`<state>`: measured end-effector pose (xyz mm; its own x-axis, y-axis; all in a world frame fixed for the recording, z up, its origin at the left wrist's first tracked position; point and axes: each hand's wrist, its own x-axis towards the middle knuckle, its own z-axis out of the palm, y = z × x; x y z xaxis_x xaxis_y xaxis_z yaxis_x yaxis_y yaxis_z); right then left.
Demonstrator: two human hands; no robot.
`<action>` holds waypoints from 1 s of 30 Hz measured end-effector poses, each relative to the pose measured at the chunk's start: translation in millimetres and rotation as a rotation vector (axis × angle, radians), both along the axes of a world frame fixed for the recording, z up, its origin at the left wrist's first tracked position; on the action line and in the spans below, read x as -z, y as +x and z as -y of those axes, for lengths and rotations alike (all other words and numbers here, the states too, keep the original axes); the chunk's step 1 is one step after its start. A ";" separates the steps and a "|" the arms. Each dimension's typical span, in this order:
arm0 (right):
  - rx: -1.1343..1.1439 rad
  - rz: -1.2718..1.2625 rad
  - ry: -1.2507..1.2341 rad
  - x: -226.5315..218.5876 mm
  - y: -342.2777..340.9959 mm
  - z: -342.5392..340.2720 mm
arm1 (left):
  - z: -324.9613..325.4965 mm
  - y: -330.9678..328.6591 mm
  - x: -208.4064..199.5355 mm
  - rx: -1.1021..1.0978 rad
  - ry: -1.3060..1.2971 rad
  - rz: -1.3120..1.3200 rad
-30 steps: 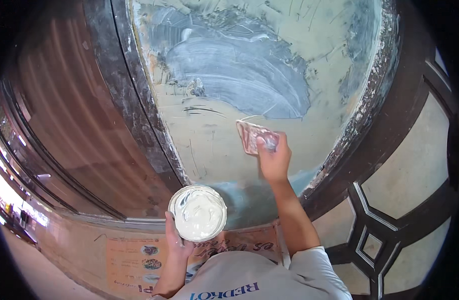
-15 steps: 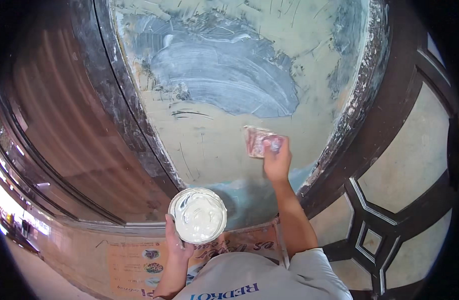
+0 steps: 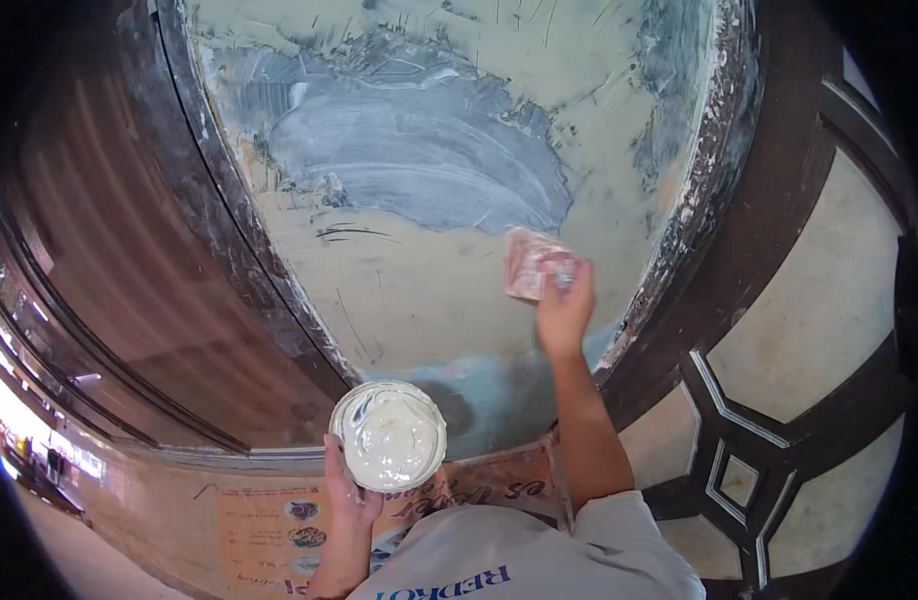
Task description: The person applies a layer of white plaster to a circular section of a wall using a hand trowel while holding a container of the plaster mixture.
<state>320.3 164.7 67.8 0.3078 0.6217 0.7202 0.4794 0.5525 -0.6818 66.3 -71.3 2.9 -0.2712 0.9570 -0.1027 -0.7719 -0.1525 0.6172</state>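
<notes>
A round tub of white putty [image 3: 391, 437] rests in my left hand [image 3: 353, 490], which grips it from its left side and underneath. The creamy putty is swirled on top. Out in front of the wall [image 3: 449, 290], my right hand [image 3: 565, 308] is closed round a flat, pinkish putty spreader [image 3: 535, 264] smeared with white. Its blade points up and to the left, just below a grey skimmed patch [image 3: 419, 150]. Whether the blade touches the wall, I cannot tell.
A dark, chipped frame [image 3: 684, 210] borders the wall on the right, and another edges it on the left beside brown glass [image 3: 129, 240]. Below, an orange printed banner [image 3: 264, 540] lies behind my arms. A panelled dark wooden door [image 3: 779, 340] stands at right.
My right hand has moved the spreader slightly up and to the right. My view has turned a little, so the wall sits further left. The tub stays in my left hand.
</notes>
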 end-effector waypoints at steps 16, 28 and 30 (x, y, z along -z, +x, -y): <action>-0.005 -0.309 0.034 18.0 80.3 -39.4 | -4.4 38.2 12.6 0.015 -0.053 0.047; -0.128 0.195 0.045 2.8 60.8 -11.6 | -23.0 91.0 15.4 -0.006 -0.001 0.071; -0.126 0.079 0.018 1.8 69.4 -26.3 | -24.3 100.7 12.4 -0.032 -0.036 0.051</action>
